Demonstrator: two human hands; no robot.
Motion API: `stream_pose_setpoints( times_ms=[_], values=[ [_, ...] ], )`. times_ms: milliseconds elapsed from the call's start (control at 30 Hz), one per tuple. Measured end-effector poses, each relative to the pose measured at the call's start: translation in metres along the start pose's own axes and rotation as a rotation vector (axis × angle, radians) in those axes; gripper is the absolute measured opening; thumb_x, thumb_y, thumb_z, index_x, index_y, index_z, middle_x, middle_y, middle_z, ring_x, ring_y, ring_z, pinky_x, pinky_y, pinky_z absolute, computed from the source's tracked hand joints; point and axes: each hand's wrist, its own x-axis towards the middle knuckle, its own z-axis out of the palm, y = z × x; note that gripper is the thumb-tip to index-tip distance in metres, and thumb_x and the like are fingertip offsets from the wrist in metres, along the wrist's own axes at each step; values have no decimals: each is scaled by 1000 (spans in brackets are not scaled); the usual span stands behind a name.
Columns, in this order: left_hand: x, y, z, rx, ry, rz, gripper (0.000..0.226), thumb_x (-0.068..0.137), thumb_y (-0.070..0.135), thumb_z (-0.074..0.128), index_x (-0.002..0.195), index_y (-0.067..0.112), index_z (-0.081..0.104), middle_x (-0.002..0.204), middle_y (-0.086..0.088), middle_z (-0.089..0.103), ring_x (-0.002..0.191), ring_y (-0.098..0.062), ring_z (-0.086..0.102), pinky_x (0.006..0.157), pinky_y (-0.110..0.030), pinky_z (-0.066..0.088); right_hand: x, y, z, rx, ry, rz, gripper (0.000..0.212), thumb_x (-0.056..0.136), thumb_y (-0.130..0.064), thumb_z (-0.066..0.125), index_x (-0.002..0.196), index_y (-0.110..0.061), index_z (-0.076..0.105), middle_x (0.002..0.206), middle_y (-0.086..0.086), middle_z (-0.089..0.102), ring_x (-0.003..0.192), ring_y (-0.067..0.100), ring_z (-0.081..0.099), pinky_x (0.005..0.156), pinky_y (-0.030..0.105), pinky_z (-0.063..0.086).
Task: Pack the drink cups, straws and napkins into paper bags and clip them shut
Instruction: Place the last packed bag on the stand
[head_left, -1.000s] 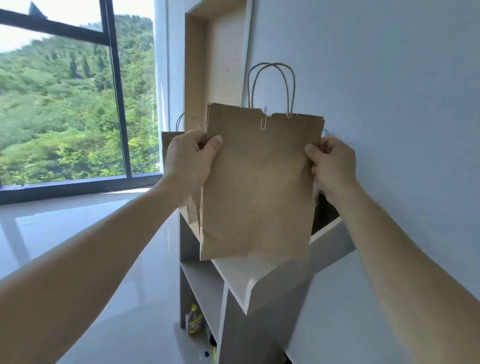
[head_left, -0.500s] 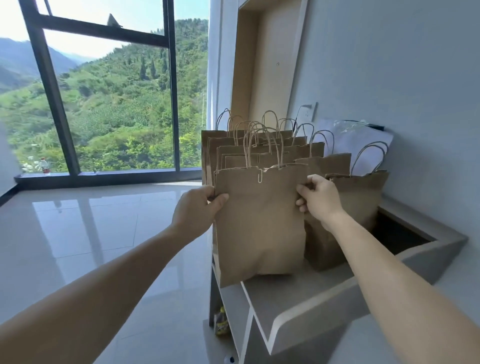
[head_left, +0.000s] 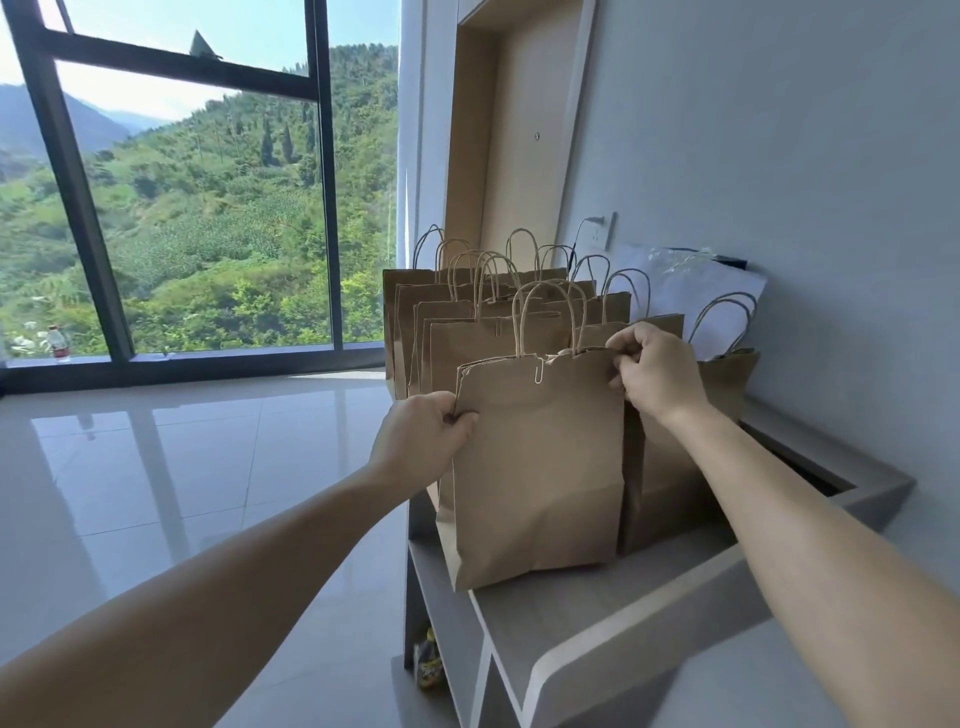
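Left hand (head_left: 423, 441) pinches the left edge of the front paper bag (head_left: 537, 467), right hand (head_left: 657, 371) grips its top right corner. Bag's between both hands, standing on the grey shelf (head_left: 597, 613) w/ a paper clip (head_left: 540, 370) on its rim. More bags (head_left: 467, 322) just behind.

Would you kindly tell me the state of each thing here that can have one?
Front paper bag: upright on the shelf unit, top clipped shut.
Paper clip: fastened over the bag's top edge.
Left hand: grips the bag's left edge.
Right hand: pinches the bag's top right corner.
Other paper bags: upright behind it.
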Motion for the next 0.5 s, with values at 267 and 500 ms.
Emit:
stream_pose_setpoints(
  times_ms=[267, 500],
  values=[
    [5, 7, 15, 13, 39, -13, 26, 92, 28, 63, 79, 6, 69, 72, -7, 69, 75, -25, 63, 69, -34, 51, 11, 9, 0, 39, 32, 22, 35, 92, -2, 55, 79, -34, 56, 81, -10, 67, 59, 6, 68, 77, 41, 60],
    [6, 5, 17, -4, 35, -32, 25, 92, 28, 63, 82, 7, 70, 74, -7, 69, 76, -26, 63, 71, -37, 53, 5, 17, 2, 80, 57, 12, 34, 91, -3, 55, 79, -35, 57, 80, -11, 68, 61, 3, 68, 76, 41, 60]
  ],
)
